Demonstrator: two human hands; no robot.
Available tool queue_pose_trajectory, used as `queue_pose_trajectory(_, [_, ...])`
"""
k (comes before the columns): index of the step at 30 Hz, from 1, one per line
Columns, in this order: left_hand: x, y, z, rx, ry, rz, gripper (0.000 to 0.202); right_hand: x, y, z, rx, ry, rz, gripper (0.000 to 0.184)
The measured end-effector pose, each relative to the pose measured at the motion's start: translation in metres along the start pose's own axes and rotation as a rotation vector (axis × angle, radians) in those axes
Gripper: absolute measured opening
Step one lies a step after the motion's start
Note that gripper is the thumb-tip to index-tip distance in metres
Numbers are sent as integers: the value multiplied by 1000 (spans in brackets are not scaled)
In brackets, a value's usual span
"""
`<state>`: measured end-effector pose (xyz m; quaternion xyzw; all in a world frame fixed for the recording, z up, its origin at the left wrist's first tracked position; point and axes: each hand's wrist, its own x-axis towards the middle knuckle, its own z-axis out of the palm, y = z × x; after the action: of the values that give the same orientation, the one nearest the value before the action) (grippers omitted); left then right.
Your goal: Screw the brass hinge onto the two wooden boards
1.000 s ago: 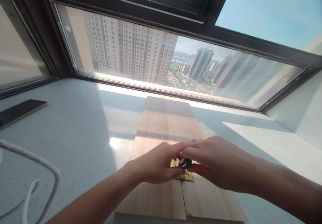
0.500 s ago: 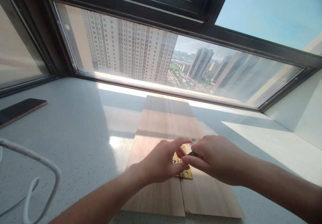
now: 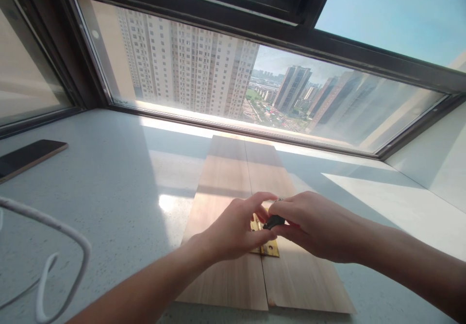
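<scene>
Two light wooden boards (image 3: 233, 178) lie side by side on a pale stone sill. A brass hinge (image 3: 270, 249) sits across their seam near the front. My right hand (image 3: 313, 224) is closed round a small black tool (image 3: 272, 222), held over the hinge. My left hand (image 3: 233, 229) is curled just beside it, thumb and fingers pinched at the hinge's left leaf. Whether anything is between the left fingers is hidden. Both hands touch or nearly touch above the hinge.
A dark phone (image 3: 25, 155) lies at the far left of the sill (image 3: 109, 178). A white cable (image 3: 54, 251) loops at the lower left. A large dark-framed window (image 3: 233, 37) runs along the back. A white wall (image 3: 437, 154) rises at the right.
The view has tilted slightly, so boards and hands sit a little higher. My hands have stayed together over the hinge; the right hand's grip on the black tool has turned slightly.
</scene>
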<state>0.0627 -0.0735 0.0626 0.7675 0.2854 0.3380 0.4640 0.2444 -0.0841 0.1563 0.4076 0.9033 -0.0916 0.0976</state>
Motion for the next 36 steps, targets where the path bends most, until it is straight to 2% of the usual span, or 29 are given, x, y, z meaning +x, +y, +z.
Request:
queue_pose_trajectory(3, [-2, 0, 2, -13, -49, 10, 51, 4, -2, 3, -109, 2, 55, 32])
queue_pose_trajectory(7, [-2, -2, 5, -6, -58, 0, 63, 5, -8, 2, -198, -7, 127, 43])
queue_pose_trajectory(9, [-2, -3, 4, 1, -31, 4, 61, 4, -10, 1, -174, -7, 152, 35])
queue_pose_trajectory(11, [-2, -4, 1, 3, -35, 19, 58, 1, -10, -2, -68, 20, 97, 18])
queue_pose_trajectory(14, [-3, -4, -6, 31, -61, 28, 60, -2, -7, -4, 72, 48, -37, 24])
queue_pose_trajectory(16, [-3, -3, -11, 43, -92, 18, 62, -2, -4, -4, 77, 30, -53, 15])
queue_pose_trajectory(19, [-2, 0, -12, 11, -80, 28, 65, 1, -1, -2, 65, -3, -47, 8])
queue_pose_trajectory(22, [-1, 0, -7, 0, -70, 52, 67, 8, -4, 1, 43, 2, -23, 11])
queue_pose_trajectory(26, [-1, -4, 1, -36, -28, 88, 57, 17, -16, 0, -96, 14, 52, 29])
queue_pose_trajectory(29, [-2, -6, -1, -76, -74, 94, 57, 17, -23, -3, -174, 16, 103, 24])
queue_pose_trajectory(31, [-2, -5, -4, -95, -106, 71, 56, 13, -24, -4, -161, 20, 86, 16])
queue_pose_trajectory(36, [-2, -1, -8, -123, -182, 89, 45, 1, -20, -2, -35, 49, 31, 21])
